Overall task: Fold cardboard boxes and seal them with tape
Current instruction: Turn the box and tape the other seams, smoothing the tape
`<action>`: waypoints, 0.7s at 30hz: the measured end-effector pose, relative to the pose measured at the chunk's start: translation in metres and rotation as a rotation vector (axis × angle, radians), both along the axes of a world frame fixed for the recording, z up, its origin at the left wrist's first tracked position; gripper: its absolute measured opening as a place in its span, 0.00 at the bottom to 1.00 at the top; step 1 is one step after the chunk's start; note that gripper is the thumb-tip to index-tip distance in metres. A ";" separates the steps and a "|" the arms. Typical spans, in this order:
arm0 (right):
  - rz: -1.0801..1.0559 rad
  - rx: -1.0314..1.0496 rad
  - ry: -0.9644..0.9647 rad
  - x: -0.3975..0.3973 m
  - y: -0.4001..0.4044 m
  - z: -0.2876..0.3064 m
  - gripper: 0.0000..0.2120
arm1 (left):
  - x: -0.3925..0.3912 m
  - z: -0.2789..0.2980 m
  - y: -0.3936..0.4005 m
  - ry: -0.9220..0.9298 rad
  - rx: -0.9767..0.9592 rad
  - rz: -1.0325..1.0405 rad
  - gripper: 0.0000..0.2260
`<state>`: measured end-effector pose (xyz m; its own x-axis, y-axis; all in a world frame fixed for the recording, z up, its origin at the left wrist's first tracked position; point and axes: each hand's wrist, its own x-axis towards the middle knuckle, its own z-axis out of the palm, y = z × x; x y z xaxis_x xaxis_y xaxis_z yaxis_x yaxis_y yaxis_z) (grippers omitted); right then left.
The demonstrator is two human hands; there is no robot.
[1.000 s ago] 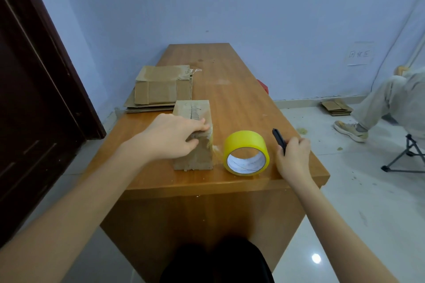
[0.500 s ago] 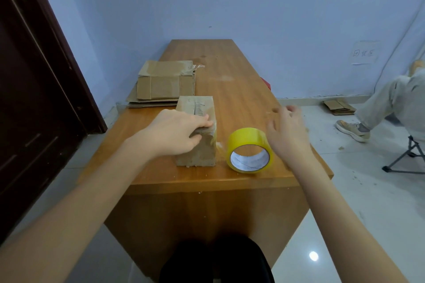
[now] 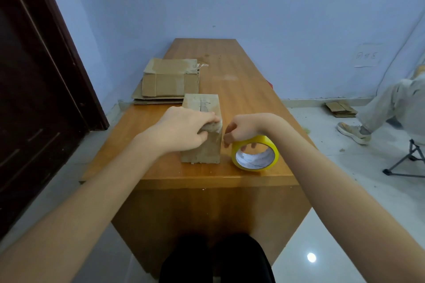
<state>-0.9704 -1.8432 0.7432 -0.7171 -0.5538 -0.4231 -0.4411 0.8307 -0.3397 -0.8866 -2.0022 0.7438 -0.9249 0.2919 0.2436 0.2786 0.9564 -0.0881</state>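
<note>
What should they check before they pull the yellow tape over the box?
1. Small brown cardboard box held steady: ok, the left hand presses on its near top edge.
2. Yellow tape roll within reach: ok, it stands on edge right beside the box.
3. Right hand at the tape's loose end: cannot tell, fingers pinch between box and roll, the end is not visible.
4. Top flaps closed: ok where visible.
5. Room on the wooden table: ok, the flattened cardboard stack sits farther back.
</note>
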 end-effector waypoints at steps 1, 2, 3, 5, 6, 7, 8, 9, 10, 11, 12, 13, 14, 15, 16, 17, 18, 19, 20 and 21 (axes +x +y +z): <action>-0.024 -0.057 -0.007 0.000 0.003 -0.002 0.10 | 0.002 0.001 0.001 0.004 -0.001 -0.004 0.22; -0.041 -0.111 -0.005 0.001 0.007 -0.003 0.09 | 0.003 0.001 0.002 0.004 0.002 -0.007 0.23; -0.055 -0.156 0.007 0.002 0.012 -0.005 0.09 | 0.004 0.002 0.004 0.003 0.008 -0.011 0.24; -0.080 -0.240 0.053 0.005 0.021 -0.007 0.09 | 0.003 0.002 0.005 0.015 0.018 -0.019 0.24; -0.096 -0.280 0.068 0.007 0.024 -0.008 0.09 | 0.004 0.003 0.006 0.023 0.023 -0.020 0.23; -0.111 -0.316 0.084 0.009 0.027 -0.008 0.09 | 0.003 0.003 0.006 0.031 0.025 -0.018 0.23; -0.122 -0.336 0.114 0.012 0.029 -0.009 0.09 | 0.003 0.003 0.006 0.036 0.027 -0.014 0.22; -0.127 -0.339 0.153 0.014 0.031 -0.009 0.09 | 0.004 0.002 0.006 0.039 0.027 -0.009 0.22; -0.131 -0.337 0.188 0.018 0.032 -0.009 0.09 | 0.004 0.002 0.006 0.039 0.024 -0.008 0.22; -0.137 -0.342 0.209 0.020 0.033 -0.011 0.09 | 0.004 0.001 0.006 0.038 0.021 -0.009 0.22; -0.147 -0.355 0.221 0.023 0.033 -0.012 0.09 | 0.003 0.001 0.006 0.038 0.019 -0.009 0.22; -0.160 -0.364 0.233 0.025 0.034 -0.014 0.10 | 0.003 0.001 0.006 0.041 0.017 -0.009 0.22; -0.176 -0.368 0.244 0.027 0.036 -0.016 0.10 | 0.003 0.002 0.006 0.045 0.018 -0.011 0.22; -0.194 -0.370 0.251 0.028 0.038 -0.017 0.10 | 0.003 0.002 0.007 0.049 0.020 -0.013 0.22; -0.207 -0.371 0.254 0.030 0.041 -0.019 0.10 | 0.003 0.002 0.007 0.052 0.023 -0.018 0.22; -0.214 -0.376 0.252 0.032 0.045 -0.020 0.10 | 0.003 0.001 0.006 0.052 0.025 -0.024 0.22; -0.218 -0.383 0.245 0.035 0.049 -0.020 0.10 | 0.002 0.001 0.006 0.051 0.029 -0.030 0.22; -0.226 -0.389 0.233 0.037 0.054 -0.021 0.11 | 0.002 0.000 0.006 0.051 0.032 -0.034 0.22; -0.238 -0.391 0.225 0.039 0.058 -0.021 0.11 | 0.002 0.000 0.006 0.051 0.033 -0.038 0.22; -0.254 -0.387 0.224 0.041 0.062 -0.021 0.11 | 0.003 0.001 0.007 0.050 0.034 -0.040 0.22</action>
